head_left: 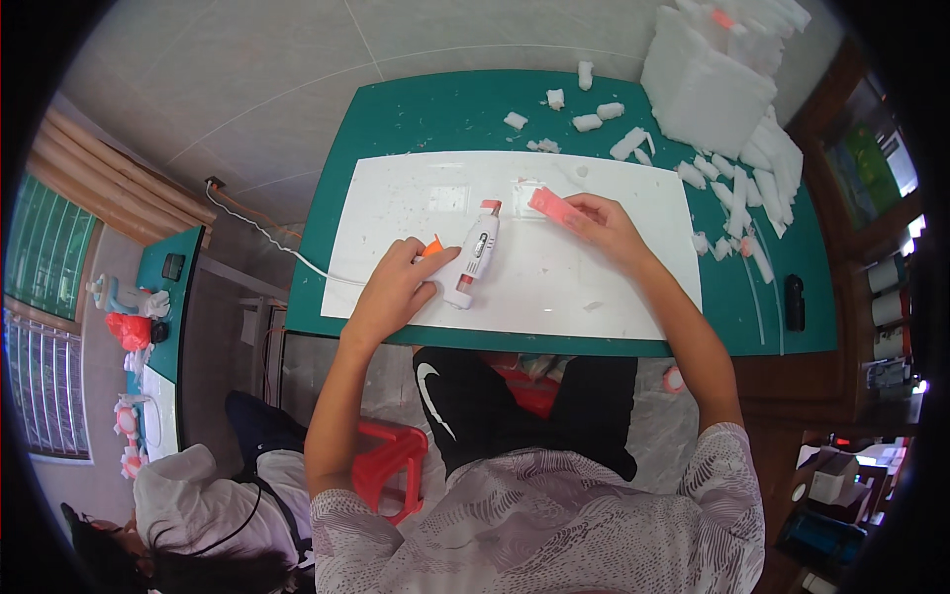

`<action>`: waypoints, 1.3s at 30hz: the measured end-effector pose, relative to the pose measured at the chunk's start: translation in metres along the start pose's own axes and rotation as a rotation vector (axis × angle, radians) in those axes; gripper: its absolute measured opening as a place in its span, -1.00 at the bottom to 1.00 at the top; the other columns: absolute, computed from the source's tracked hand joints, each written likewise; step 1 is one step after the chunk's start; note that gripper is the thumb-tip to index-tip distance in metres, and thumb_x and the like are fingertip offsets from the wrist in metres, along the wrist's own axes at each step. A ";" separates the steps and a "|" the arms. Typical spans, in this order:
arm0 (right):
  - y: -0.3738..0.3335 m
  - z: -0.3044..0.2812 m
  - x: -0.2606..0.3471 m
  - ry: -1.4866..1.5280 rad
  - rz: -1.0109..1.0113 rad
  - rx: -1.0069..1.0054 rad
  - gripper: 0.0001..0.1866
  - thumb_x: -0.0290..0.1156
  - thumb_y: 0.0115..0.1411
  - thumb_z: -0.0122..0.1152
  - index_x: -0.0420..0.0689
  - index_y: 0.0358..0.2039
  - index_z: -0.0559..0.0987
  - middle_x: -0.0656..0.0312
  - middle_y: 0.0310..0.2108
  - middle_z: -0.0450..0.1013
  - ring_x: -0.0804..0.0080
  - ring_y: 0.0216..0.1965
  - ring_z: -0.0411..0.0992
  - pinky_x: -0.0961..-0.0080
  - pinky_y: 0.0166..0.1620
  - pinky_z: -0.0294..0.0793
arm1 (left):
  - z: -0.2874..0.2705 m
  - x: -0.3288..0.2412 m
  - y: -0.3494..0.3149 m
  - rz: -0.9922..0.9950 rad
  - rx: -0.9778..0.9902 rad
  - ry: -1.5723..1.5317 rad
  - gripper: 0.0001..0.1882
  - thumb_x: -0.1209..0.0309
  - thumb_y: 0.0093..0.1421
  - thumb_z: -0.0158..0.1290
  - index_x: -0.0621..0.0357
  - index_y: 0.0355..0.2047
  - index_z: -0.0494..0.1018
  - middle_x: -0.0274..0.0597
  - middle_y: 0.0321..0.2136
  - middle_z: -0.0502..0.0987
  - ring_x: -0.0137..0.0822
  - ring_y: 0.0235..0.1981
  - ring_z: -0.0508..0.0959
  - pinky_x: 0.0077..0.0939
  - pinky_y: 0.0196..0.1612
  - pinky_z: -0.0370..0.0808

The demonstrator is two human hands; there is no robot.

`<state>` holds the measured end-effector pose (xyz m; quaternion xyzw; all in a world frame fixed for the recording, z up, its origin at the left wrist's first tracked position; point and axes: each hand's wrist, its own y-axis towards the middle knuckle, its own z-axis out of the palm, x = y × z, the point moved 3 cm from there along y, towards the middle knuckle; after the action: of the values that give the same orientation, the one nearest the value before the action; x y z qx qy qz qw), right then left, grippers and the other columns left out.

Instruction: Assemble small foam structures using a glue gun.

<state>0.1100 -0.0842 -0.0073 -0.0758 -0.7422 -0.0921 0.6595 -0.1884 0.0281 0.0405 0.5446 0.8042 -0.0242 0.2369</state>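
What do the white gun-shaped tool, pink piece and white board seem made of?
White gun-shaped tool: likely hard plastic; smooth, molded-looking shell. Pink piece: foam or soft plastic, unclear; matte-looking, blocky. White board: glossy, probably plastic or laminate; it mirrors light patches.

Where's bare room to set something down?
Mostly bare: white board between the glue gun and right forearm; green table beyond the board's upper left. Crowded: the table's far right corner, strewn with white foam pieces.

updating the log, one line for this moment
left hand: holding glue gun; right hand: holding pink piece; under both: white board; beyond: white scraps
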 end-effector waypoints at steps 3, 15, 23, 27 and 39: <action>-0.005 0.003 0.008 -0.216 -0.163 -0.037 -0.68 -0.39 0.15 0.24 -0.25 -0.10 0.56 0.22 -0.20 0.52 0.50 -0.18 0.43 0.58 -0.10 0.39 | 0.003 -0.004 0.000 0.025 -0.006 0.154 -0.41 0.62 -0.07 0.14 -0.04 0.04 0.49 -0.10 -0.30 0.38 -0.14 -0.22 0.41 -0.33 -0.11 0.40; -0.007 0.012 0.024 -0.560 -0.373 -0.323 -0.72 -0.41 0.04 0.32 -0.21 -0.21 0.60 0.11 -0.26 0.52 0.22 -0.27 0.50 0.44 -0.17 0.47 | 0.004 -0.034 0.006 0.121 0.052 0.421 -0.42 0.59 -0.03 0.09 -0.18 0.04 0.48 -0.20 -0.32 0.38 -0.22 -0.24 0.41 -0.39 -0.15 0.40; 0.000 -0.003 0.010 -0.099 -0.131 -0.254 -0.70 -0.34 0.18 0.24 -0.25 -0.13 0.57 0.21 -0.30 0.49 0.44 -0.30 0.46 0.53 -0.21 0.43 | 0.004 -0.028 0.005 0.128 0.037 0.410 -0.47 0.55 0.00 0.07 -0.15 0.03 0.49 -0.20 -0.32 0.38 -0.22 -0.23 0.41 -0.40 -0.14 0.38; -0.004 -0.010 0.005 0.393 0.063 0.051 -0.65 -0.30 0.25 0.15 -0.27 -0.05 0.53 0.28 -0.29 0.46 0.60 -0.29 0.38 0.63 -0.22 0.35 | 0.003 -0.009 0.004 0.050 -0.011 0.296 -0.43 0.63 -0.08 0.12 -0.08 0.00 0.51 -0.14 -0.23 0.42 -0.15 -0.17 0.42 -0.36 -0.10 0.38; -0.006 -0.002 0.015 0.317 0.007 0.172 -0.64 -0.33 0.23 0.17 -0.27 -0.02 0.49 0.36 -0.36 0.39 0.70 -0.43 0.23 0.74 -0.32 0.24 | -0.014 -0.009 0.022 -0.037 -0.031 -0.068 -0.63 0.69 0.01 0.09 0.24 -0.12 0.52 -0.03 -0.13 0.46 -0.11 -0.14 0.49 -0.38 -0.06 0.46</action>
<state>0.1086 -0.0902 0.0077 -0.0064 -0.6336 -0.0367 0.7728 -0.1714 0.0333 0.0610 0.5248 0.8059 -0.0346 0.2718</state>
